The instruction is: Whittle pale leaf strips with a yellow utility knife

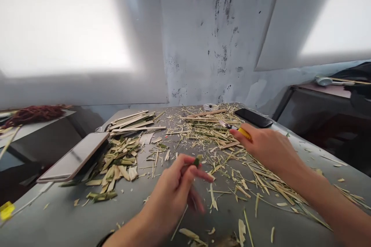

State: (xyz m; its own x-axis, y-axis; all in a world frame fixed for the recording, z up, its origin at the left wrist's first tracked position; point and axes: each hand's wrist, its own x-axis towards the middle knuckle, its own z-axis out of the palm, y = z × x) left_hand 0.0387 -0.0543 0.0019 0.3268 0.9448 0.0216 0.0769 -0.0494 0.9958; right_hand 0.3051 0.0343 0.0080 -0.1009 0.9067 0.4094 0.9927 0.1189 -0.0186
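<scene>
My left hand [175, 187] is closed in a pinch near the front middle of the table, with a small green-and-pale bamboo piece [198, 160] between thumb and forefinger. Its other fingers are partly curled and slightly blurred. To the right and farther forward, my right hand [268, 146] grips a yellow utility knife [245, 133], its metal end pointing left over the shavings. The knife and the bamboo piece are apart. Below and around both hands lie thin bamboo slivers [207, 133], and a heap of short bamboo chips [123, 162] sits left of my left hand.
A grey table [139, 200] spreads under everything. On its left edge a phone [75, 156] leans with a cable, near a bundle of bamboo strips [133, 121]. A black phone [253, 117] lies at the back right. Dark red cord [37, 115] rests on the left side table.
</scene>
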